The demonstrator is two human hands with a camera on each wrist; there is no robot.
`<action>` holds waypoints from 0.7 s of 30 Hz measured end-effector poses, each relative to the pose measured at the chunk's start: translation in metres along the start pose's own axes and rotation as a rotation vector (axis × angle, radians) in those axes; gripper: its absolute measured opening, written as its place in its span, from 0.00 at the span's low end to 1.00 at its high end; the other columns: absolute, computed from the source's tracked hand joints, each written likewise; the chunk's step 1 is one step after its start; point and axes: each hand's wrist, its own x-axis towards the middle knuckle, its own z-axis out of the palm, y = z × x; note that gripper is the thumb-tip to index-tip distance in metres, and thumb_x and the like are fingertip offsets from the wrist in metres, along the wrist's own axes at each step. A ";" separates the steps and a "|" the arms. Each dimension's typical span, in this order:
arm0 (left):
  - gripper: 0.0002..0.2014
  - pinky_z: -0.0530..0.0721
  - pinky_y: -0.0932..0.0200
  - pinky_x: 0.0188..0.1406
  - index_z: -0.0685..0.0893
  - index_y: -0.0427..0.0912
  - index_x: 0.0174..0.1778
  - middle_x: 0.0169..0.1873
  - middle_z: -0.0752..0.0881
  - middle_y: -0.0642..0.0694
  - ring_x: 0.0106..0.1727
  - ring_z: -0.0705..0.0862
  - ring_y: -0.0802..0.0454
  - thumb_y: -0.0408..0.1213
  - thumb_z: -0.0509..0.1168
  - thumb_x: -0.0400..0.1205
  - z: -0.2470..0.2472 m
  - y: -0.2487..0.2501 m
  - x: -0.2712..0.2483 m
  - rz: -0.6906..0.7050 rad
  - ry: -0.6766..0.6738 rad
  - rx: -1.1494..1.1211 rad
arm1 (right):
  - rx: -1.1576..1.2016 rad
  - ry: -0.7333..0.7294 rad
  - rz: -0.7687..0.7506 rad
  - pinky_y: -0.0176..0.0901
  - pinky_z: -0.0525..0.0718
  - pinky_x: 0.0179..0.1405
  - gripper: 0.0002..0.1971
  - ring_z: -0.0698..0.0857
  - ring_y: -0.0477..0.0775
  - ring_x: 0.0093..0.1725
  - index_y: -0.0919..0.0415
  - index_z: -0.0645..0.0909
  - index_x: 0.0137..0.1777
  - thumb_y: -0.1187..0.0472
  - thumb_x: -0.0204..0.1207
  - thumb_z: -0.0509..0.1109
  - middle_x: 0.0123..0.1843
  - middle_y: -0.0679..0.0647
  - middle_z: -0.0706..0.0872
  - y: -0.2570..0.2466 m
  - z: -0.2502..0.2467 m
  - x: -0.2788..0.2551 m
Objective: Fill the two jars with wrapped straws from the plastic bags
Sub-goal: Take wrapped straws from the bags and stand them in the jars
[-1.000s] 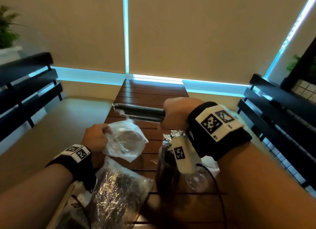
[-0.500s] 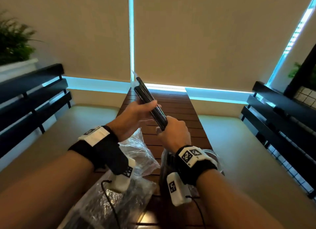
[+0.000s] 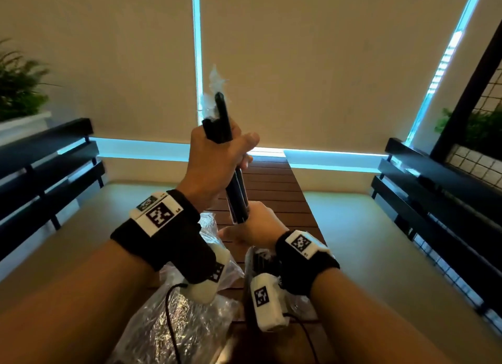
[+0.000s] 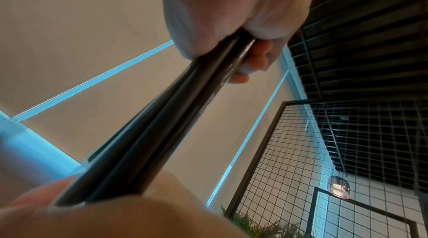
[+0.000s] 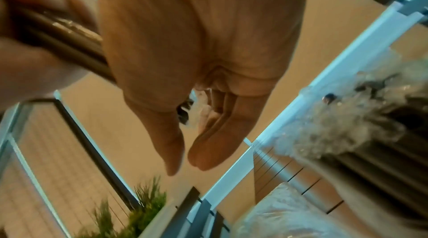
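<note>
- Straws (image 3: 235, 190), a bundle of black wrapped ones, stand nearly upright above the wooden table (image 3: 274, 190) in my head view. My left hand (image 3: 214, 157) is curled round the upper part, my right hand (image 3: 255, 225) grips the bottom end. Clear wrapper tips (image 3: 214, 92) fan out at the top.
- Below my wrists, a clear plastic bag (image 3: 152, 325) lies near left with dark contents I can't make out, and a second bag (image 3: 260, 257) stands under my right wrist with dark straws inside. I cannot pick out either jar.
- My left wrist view shows the bundle (image 4: 166, 121) running from my left-hand fingers, near the lens, to my right hand (image 4: 231, 13), closed on the far end. It adds a wire grid panel (image 4: 312, 159) on the right.
- My right wrist view shows the right hand's palm (image 5: 197, 40) with fingers wrapped round the straws (image 5: 76, 40). The open-topped bag (image 5: 347, 128) at right holds more dark straws, mouth crumpled, which the head view hides.
</note>
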 end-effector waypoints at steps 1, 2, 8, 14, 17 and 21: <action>0.15 0.86 0.46 0.35 0.74 0.34 0.31 0.18 0.75 0.50 0.22 0.78 0.46 0.28 0.74 0.76 0.002 0.000 -0.002 0.018 -0.034 0.046 | 0.093 -0.025 0.020 0.44 0.86 0.32 0.16 0.85 0.50 0.29 0.59 0.77 0.37 0.60 0.64 0.85 0.30 0.53 0.85 0.000 0.000 0.003; 0.15 0.86 0.47 0.35 0.75 0.31 0.32 0.19 0.77 0.47 0.23 0.80 0.45 0.29 0.75 0.76 0.004 -0.002 -0.005 0.022 -0.065 0.094 | 0.145 -0.035 0.022 0.46 0.86 0.32 0.14 0.85 0.52 0.28 0.60 0.78 0.37 0.64 0.63 0.84 0.29 0.54 0.84 0.000 0.000 0.006; 0.14 0.87 0.48 0.34 0.78 0.32 0.30 0.23 0.83 0.40 0.26 0.85 0.45 0.32 0.76 0.75 -0.005 -0.032 -0.017 -0.057 -0.063 0.312 | 0.156 -0.086 -0.066 0.37 0.82 0.41 0.18 0.85 0.54 0.42 0.68 0.81 0.63 0.78 0.76 0.62 0.55 0.66 0.86 -0.009 -0.023 -0.003; 0.21 0.74 0.77 0.29 0.73 0.57 0.26 0.22 0.78 0.59 0.25 0.79 0.65 0.33 0.77 0.75 -0.018 -0.053 -0.025 -0.026 -0.085 0.626 | 0.498 0.580 -0.435 0.44 0.78 0.69 0.20 0.82 0.42 0.64 0.51 0.82 0.67 0.49 0.82 0.55 0.67 0.49 0.85 -0.081 -0.073 -0.020; 0.16 0.75 0.74 0.32 0.82 0.52 0.29 0.25 0.84 0.59 0.31 0.82 0.67 0.27 0.75 0.74 -0.010 -0.052 -0.027 0.090 -0.165 0.654 | -0.142 0.553 -0.571 0.54 0.74 0.71 0.26 0.79 0.55 0.70 0.53 0.80 0.71 0.50 0.83 0.45 0.71 0.53 0.83 -0.096 -0.057 -0.018; 0.08 0.77 0.64 0.36 0.86 0.44 0.37 0.30 0.86 0.57 0.31 0.80 0.68 0.25 0.72 0.74 -0.003 -0.050 -0.031 0.189 -0.266 0.669 | -0.203 0.356 -0.481 0.55 0.70 0.74 0.26 0.76 0.53 0.73 0.49 0.77 0.75 0.45 0.86 0.46 0.72 0.52 0.81 -0.067 -0.038 -0.019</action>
